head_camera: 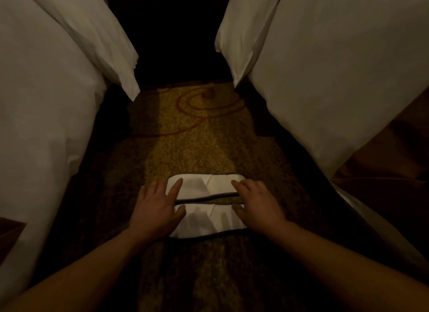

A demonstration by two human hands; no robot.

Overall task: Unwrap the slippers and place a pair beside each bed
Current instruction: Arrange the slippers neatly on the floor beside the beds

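Head view: slippers (205, 205) on carpet (192, 149), flat hands (154, 209) at their ends.

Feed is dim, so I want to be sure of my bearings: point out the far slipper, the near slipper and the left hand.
far slipper (209, 184), head view, on its white upper near the middle.
near slipper (209, 218), head view, on its white upper.
left hand (154, 209), head view, on the back of the hand.

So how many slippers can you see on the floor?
2. The far slipper and the near slipper lie side by side on the carpet between the beds, a hand at each end. Others may be out of view.
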